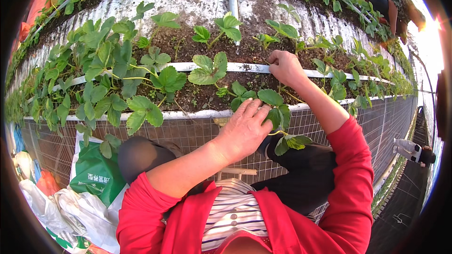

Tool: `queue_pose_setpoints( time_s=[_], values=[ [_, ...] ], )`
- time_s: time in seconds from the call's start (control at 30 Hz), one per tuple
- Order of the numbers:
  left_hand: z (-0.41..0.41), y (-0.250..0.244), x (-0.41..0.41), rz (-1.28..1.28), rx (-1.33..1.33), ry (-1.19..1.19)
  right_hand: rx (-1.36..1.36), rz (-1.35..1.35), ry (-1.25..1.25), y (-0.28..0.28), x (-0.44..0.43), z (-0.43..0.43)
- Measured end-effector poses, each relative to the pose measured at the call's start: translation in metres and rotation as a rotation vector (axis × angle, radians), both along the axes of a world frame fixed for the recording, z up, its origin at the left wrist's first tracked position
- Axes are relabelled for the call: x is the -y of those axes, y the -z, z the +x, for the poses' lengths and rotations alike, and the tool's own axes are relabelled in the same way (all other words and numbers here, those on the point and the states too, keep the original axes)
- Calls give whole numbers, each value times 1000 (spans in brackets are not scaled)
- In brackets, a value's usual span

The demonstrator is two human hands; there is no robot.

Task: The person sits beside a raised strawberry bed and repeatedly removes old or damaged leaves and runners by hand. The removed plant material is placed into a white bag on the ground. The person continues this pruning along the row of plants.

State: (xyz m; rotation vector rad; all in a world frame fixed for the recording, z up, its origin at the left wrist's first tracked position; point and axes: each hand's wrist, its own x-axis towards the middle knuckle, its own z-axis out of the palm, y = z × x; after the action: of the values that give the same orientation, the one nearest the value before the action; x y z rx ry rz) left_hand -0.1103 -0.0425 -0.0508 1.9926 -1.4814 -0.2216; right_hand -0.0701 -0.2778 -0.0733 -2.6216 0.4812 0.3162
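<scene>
My left hand [246, 127] lies over strawberry leaves [276, 107] at the near edge of the raised soil bed, its fingers bent; whether it grips a stem is hidden. Farther in, my right hand [285, 66] has its fingertips drawn together at the flat white irrigation tape [243, 67]; what is between them cannot be seen. A small strawberry plant [266, 39] grows just beyond the right hand. Beneath my left hand a runner with a leaf cluster [295, 142] hangs over the edge. Another strawberry plant [209, 68] leans across the tape to the left.
Dense strawberry foliage [102, 56] covers the bed's left part. A metal pipe [233, 7] stands behind. Wire mesh [190, 132] fronts the bed above my knees. Plastic bags [95, 173] lie at lower left. One person [397, 7] bends at upper right; another person [411, 151] is in the right aisle.
</scene>
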Motion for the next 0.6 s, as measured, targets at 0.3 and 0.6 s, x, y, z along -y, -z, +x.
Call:
queue_pose_setpoints(
  time_s=[0.3, 0.6],
  values=[
    [14, -4, 1, -68, -46, -123, -4, -257, -12, 10, -18, 11],
    [120, 41, 79, 7, -465, -564, -22, 22, 21, 16, 6, 15]
  ],
)
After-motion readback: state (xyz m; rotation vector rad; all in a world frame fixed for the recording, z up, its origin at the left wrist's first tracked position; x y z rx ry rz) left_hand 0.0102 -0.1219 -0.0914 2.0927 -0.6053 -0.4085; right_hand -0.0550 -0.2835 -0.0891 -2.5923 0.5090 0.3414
